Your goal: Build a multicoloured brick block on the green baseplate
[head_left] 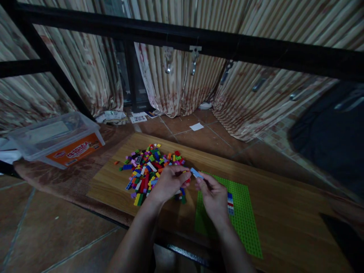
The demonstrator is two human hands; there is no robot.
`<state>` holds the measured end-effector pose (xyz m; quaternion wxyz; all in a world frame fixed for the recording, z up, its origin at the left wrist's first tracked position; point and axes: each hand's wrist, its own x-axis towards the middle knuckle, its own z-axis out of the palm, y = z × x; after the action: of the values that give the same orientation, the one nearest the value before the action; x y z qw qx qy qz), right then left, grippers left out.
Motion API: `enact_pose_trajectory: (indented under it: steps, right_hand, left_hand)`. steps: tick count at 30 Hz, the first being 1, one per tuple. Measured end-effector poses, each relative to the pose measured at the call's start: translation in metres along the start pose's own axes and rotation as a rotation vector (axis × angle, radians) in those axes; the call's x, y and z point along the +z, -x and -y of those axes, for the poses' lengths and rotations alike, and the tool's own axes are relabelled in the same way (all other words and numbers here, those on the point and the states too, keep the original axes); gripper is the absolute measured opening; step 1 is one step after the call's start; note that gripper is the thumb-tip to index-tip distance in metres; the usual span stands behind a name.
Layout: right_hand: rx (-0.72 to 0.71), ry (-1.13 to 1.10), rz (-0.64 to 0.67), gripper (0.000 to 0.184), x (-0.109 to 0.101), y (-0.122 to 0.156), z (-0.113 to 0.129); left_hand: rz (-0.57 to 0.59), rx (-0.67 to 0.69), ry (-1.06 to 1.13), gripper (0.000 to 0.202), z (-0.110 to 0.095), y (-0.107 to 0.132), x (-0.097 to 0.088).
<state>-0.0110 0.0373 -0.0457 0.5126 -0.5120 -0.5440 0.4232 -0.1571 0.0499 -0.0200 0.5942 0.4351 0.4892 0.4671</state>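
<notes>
My right hand (pixel 212 195) pinches a long light-blue toy building brick (pixel 196 173) between thumb and fingertips, above the far left corner of a green studded baseplate (pixel 241 223). Close to the brick's left end is my left hand (pixel 169 184), its thumb and fingers closed together over the right side of a loose brick pile (pixel 146 178). Red shows beside the left fingertips, but whether they hold it I cannot tell. On the baseplate, just right of my right hand, stands a short block of blue, white, red and grey bricks (pixel 230 204), partly hidden by that hand.
The bricks and baseplate lie on a wooden board (pixel 284 212). A clear plastic box (pixel 61 138) with an orange label stands at left on brown cloth (pixel 36 185). Beyond are a tiled floor, a white paper (pixel 196 126), striped curtains (pixel 176 83) and a black metal bar (pixel 113 32).
</notes>
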Motion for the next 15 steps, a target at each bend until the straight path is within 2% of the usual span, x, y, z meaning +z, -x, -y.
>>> enact_pose_trajectory:
  steps: [3, 7, 11, 15]
  right_hand:
    - [0.165, -0.241, -0.055, 0.027, -0.001, -0.001, 0.002]
    - [0.361, -0.485, -0.029, 0.025, -0.002, 0.002, 0.007]
    - [0.419, -0.527, -0.009, 0.025, -0.005, 0.005, 0.009]
    - [0.443, -0.523, -0.012, 0.028, -0.005, 0.006, 0.008]
  left_hand:
    - [-0.048, 0.051, -0.150, 0.025, 0.001, -0.001, -0.005]
    - [-0.218, 0.146, -0.644, 0.024, -0.001, -0.003, -0.014]
    - [-0.339, 0.096, -0.986, 0.026, -0.001, 0.000, -0.018]
    - [-0.375, 0.092, -1.088, 0.028, -0.001, 0.003, -0.018]
